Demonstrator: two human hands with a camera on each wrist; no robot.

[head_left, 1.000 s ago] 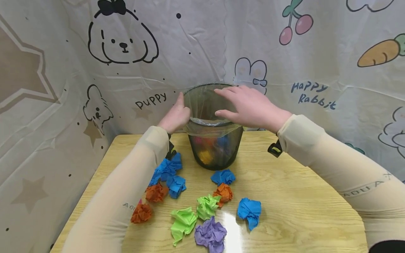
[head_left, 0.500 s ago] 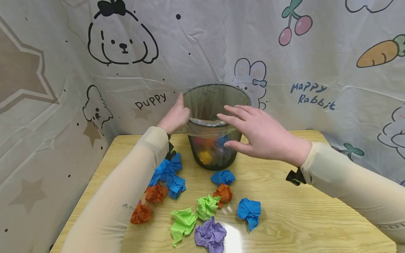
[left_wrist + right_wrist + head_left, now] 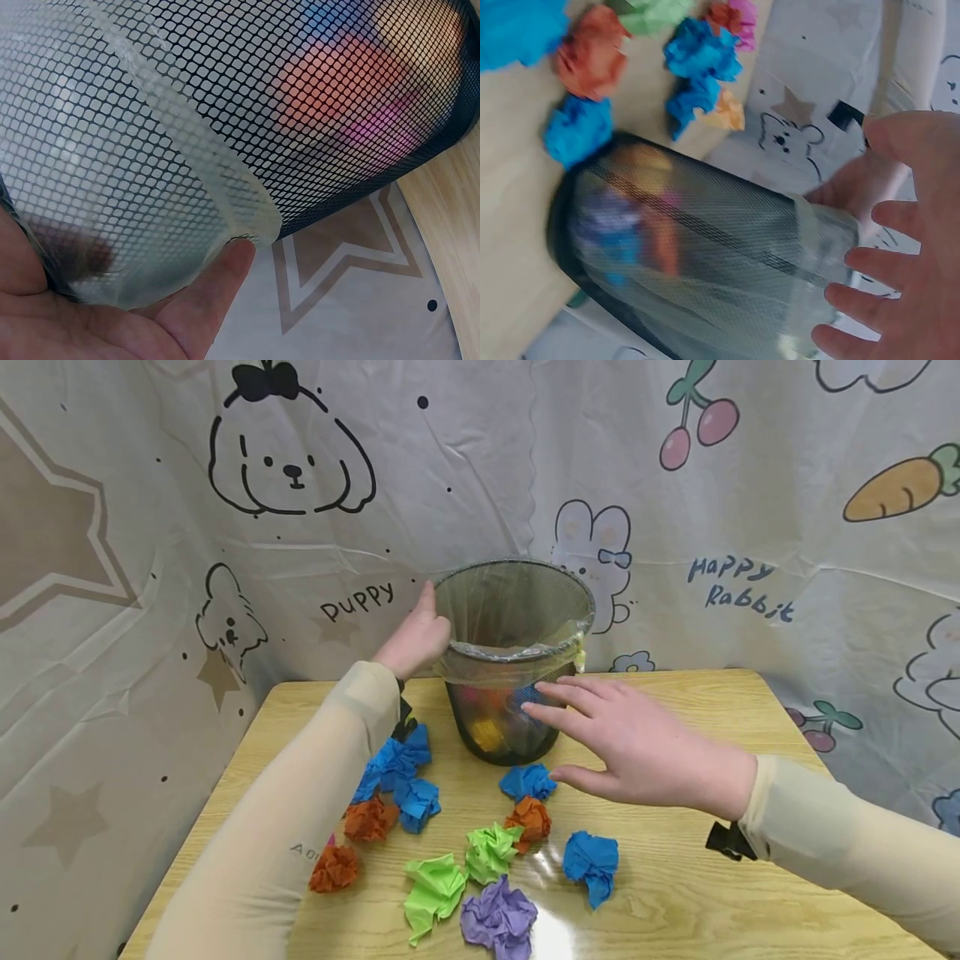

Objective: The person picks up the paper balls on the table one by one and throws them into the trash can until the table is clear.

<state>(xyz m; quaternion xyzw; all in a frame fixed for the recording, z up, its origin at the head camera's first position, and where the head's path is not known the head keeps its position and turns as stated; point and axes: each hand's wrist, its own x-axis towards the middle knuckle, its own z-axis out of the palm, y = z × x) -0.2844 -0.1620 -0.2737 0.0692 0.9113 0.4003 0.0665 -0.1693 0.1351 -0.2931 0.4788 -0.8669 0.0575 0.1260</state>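
Note:
A black mesh wastebasket stands at the table's far side, lined with a thin translucent bag folded over its rim. My left hand grips the left side of the rim; in the left wrist view a digit lies along the bag's outer fold. My right hand hovers in front of the basket's right side, fingers spread, holding nothing. Through the mesh, crumpled paper balls in several colours show inside. Nearest below the right hand are a blue paper ball and an orange one.
Several more crumpled balls lie on the wooden table: green, purple, and blue and orange ones by the left forearm. A printed curtain hangs behind the table and along its left side.
My right hand has moved from above the basket's rim down and toward me, uncovering the rim's right side. The left hand keeps its place on the rim.

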